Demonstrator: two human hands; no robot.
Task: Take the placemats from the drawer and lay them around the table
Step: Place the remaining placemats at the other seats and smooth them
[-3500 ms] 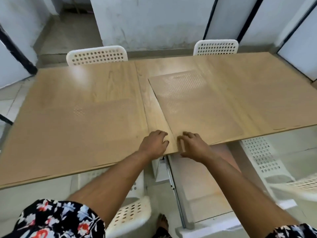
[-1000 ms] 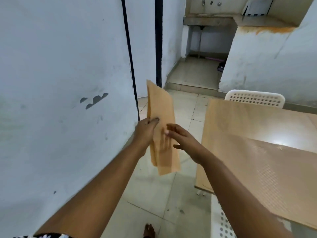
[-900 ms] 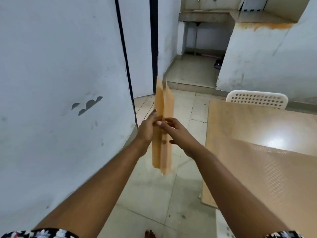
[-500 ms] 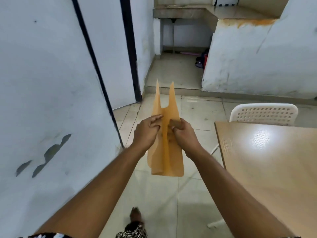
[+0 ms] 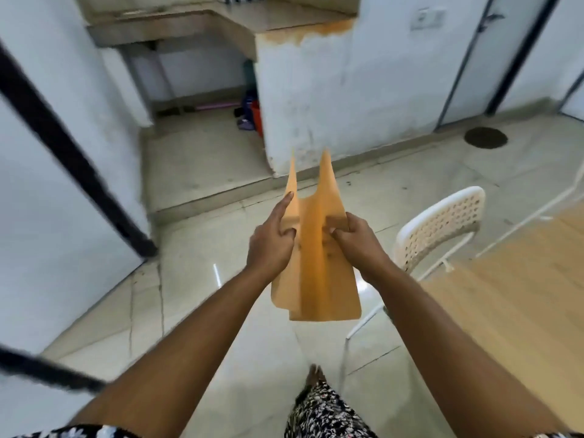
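While I carry the mats (image 5: 316, 267) in mid-air over the floor, left of the table (image 5: 512, 298), my left hand (image 5: 271, 245) and right hand (image 5: 357, 241) each pinch a sheet; I should peel them apart slowly. No drawer shows.

The placemats (image 5: 316, 279) are plain orange-tan. The chair (image 5: 439, 229) is white with a perforated dot pattern. The table (image 5: 512, 305) shows light wood grain.

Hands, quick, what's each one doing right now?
Left hand: grips the placemats, index finger extended.
Right hand: grips the placemats too.
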